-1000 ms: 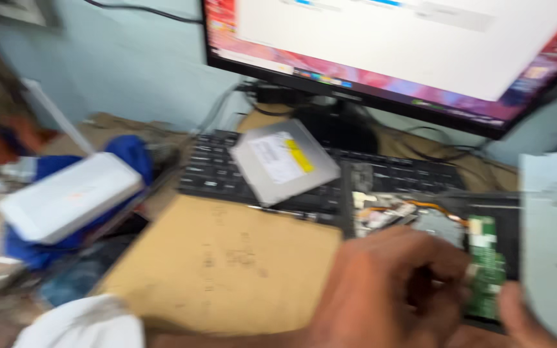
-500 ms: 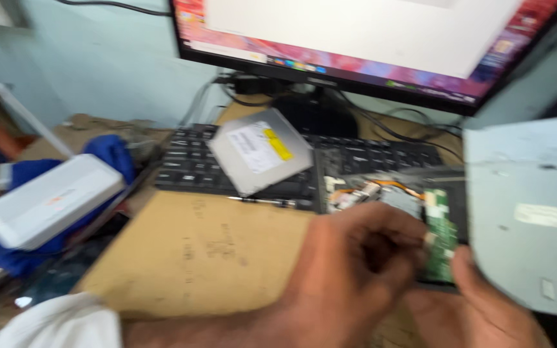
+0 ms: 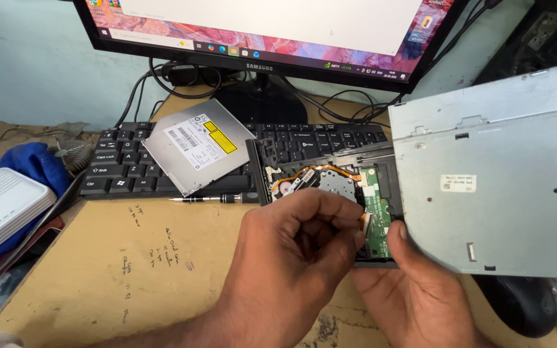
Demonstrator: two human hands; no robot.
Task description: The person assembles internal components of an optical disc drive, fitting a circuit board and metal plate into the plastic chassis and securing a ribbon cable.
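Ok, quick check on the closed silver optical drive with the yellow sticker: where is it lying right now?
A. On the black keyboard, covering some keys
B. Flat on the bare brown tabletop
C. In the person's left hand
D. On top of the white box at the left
A: the silver drive lies tilted across the black keyboard, while both hands work on the opened drive farther right.

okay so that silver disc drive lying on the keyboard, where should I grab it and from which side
Probably by its two long edges near the middle, coming down from above. The silver drive is a thin flat slab lying label up, tilted across the black keyboard, so there is little height to pinch. Its lower corner overhangs the keys beside the small screwdriver, so a thumb might slip under there.
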